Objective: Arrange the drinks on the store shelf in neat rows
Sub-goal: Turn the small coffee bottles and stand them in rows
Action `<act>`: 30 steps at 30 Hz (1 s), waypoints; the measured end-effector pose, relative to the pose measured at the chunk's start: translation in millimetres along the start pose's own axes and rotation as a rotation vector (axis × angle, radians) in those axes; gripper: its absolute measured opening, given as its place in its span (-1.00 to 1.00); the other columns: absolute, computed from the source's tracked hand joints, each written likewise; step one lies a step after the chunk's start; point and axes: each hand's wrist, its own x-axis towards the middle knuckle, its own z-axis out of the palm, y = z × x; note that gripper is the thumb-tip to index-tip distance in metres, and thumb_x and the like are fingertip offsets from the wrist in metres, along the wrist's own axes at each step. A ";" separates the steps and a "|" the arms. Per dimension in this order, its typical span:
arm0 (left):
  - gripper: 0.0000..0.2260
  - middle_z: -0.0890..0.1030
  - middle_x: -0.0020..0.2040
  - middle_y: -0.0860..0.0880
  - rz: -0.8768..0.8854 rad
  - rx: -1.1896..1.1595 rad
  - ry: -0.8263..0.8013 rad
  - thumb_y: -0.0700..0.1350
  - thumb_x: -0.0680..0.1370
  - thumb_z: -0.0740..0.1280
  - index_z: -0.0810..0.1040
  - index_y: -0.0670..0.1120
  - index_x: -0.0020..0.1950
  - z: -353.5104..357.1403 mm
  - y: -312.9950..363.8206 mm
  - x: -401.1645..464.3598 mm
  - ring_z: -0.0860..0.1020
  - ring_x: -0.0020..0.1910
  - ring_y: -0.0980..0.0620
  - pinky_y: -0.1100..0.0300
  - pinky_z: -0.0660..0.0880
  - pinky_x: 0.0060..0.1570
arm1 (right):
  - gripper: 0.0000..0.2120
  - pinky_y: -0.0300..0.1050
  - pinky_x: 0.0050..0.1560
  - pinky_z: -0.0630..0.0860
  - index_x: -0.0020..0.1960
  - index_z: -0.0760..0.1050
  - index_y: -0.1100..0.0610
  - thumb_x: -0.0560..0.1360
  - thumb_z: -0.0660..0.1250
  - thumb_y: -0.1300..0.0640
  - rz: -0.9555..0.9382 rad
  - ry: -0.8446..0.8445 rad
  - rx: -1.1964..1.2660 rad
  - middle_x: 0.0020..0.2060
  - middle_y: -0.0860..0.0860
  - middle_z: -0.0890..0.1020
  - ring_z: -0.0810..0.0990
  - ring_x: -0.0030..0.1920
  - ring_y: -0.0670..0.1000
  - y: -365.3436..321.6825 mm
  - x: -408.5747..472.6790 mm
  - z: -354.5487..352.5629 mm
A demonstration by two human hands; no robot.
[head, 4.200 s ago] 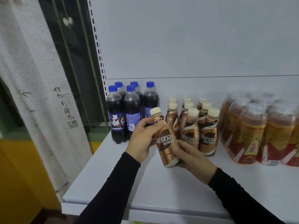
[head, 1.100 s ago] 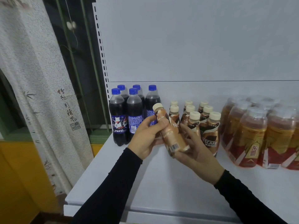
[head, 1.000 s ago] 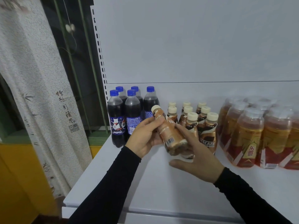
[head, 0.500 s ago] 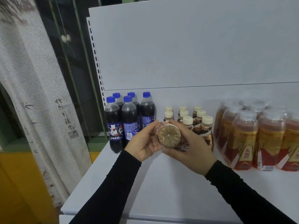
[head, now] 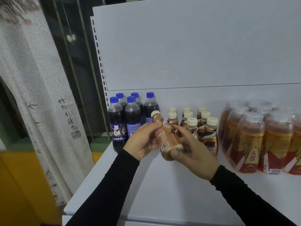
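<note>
Both hands — left [head: 143, 142], right [head: 192, 149] — grip one tilted coffee bottle [head: 167, 139] above the shelf [head: 162, 193]; colas [head: 128, 118] and coffees [head: 202, 124] stand in rows, this bottle unplaced.

1. Pepsi bottles [head: 116, 126], centre left: dark cola, blue caps, blue labels.
2. Nescafé coffee bottles [head: 210, 136], centre: bronze-brown, cream caps (one bears a white barcode patch).
3. Shrink-wrapped tea bottles [head: 249, 141], right: amber, red-and-gold labels.
4. Curtain [head: 32, 79], left: white, black calligraphy.
5. Shelf [head: 162, 193]: plain white.
</note>
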 end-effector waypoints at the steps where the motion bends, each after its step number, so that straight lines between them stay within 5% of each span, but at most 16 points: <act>1: -0.79 0.71 -0.18 -0.09 0.048 0.032 -0.018 -0.17 0.53 0.42 0.56 -0.12 0.16 -1.2 0.0 0.2 0.69 -0.24 0.00 0.09 0.62 -0.29 | -0.04 -0.26 0.10 0.57 0.51 0.13 -0.18 0.24 0.24 -0.58 0.040 0.004 0.028 0.16 -0.24 0.55 0.59 0.11 -0.26 4.1 0.2 0.8; 3: -0.68 0.72 -0.06 -0.08 0.135 0.102 -0.069 -0.24 0.52 0.43 0.54 -0.04 0.25 -2.2 -0.3 -1.5 0.69 -0.10 -0.04 0.02 0.62 -0.11 | -0.11 -0.22 0.09 0.59 0.51 0.18 -0.14 0.30 0.25 -0.53 0.090 0.006 0.024 0.13 -0.24 0.58 0.60 0.09 -0.24 7.7 3.4 1.9; 6: -0.57 0.72 -0.01 -0.12 0.228 0.222 -0.136 -0.33 0.52 0.40 0.49 0.01 0.32 -1.0 -1.6 -6.5 0.68 -0.02 -0.09 -0.06 0.61 0.04 | -0.54 -0.25 0.09 0.56 0.27 0.44 -0.20 0.41 0.39 -0.26 0.120 -0.003 0.021 0.02 -0.30 0.64 0.60 0.06 -0.26 9.7 9.4 4.5; 8: -0.60 0.71 0.04 -0.13 0.290 0.272 -0.150 -0.30 0.52 0.42 0.51 0.00 0.30 -0.2 -0.4 -9.4 0.67 0.05 -0.12 -0.10 0.58 0.15 | -0.66 -0.36 0.04 0.52 0.19 0.51 -0.13 0.44 0.47 -0.05 0.119 0.010 0.051 0.00 -0.26 0.66 0.61 0.04 -0.25 11.3 11.1 8.3; 12: -0.63 0.72 0.07 -0.04 0.467 0.433 -0.137 -0.11 0.38 0.51 0.61 -0.08 0.18 -0.6 3.5 -18.7 0.67 0.12 -0.01 0.07 0.58 0.17 | -0.50 -0.32 0.02 0.56 0.20 0.48 -0.04 0.34 0.57 0.19 0.139 0.058 0.135 0.01 -0.16 0.65 0.61 0.03 -0.24 24.0 11.7 19.0; 17: -0.62 0.72 0.02 0.08 0.542 0.578 -0.205 -0.39 0.38 0.53 0.62 -0.04 0.09 -10.8 -6.0 -23.7 0.67 0.11 0.06 0.17 0.56 0.16 | -0.31 -0.21 0.17 0.50 0.33 0.38 0.00 0.29 0.62 0.09 0.141 0.106 -0.017 0.18 -0.18 0.55 0.53 0.19 -0.17 42.6 15.7 27.1; 21: -0.59 0.71 0.03 0.14 0.588 0.633 -0.229 -0.37 0.37 0.55 0.62 0.04 0.06 -15.0 -6.8 -27.1 0.65 0.13 0.09 0.18 0.56 0.18 | -0.30 -0.37 0.10 0.40 0.34 0.36 0.02 0.30 0.61 0.12 0.116 0.118 -0.096 0.23 -0.15 0.52 0.49 0.22 -0.16 47.7 16.9 30.1; 26: -0.59 0.70 0.04 0.17 0.595 0.645 -0.236 -0.35 0.38 0.55 0.60 0.05 0.09 -16.0 -7.1 -26.5 0.64 0.15 0.11 0.14 0.55 0.22 | -0.30 -0.28 0.18 0.42 0.35 0.35 0.00 0.31 0.60 0.09 0.130 0.113 -0.112 0.24 -0.16 0.51 0.48 0.23 -0.16 49.8 16.4 29.8; 30: -0.53 0.65 0.08 0.24 0.631 0.738 -0.189 -0.27 0.45 0.52 0.53 0.19 0.20 -11.2 1.0 -26.2 0.59 0.17 0.20 0.25 0.55 0.18 | -0.42 -0.39 0.09 0.41 0.26 0.39 -0.15 0.35 0.57 0.09 0.152 0.072 -0.094 0.15 -0.26 0.53 0.50 0.16 -0.28 44.7 14.4 27.5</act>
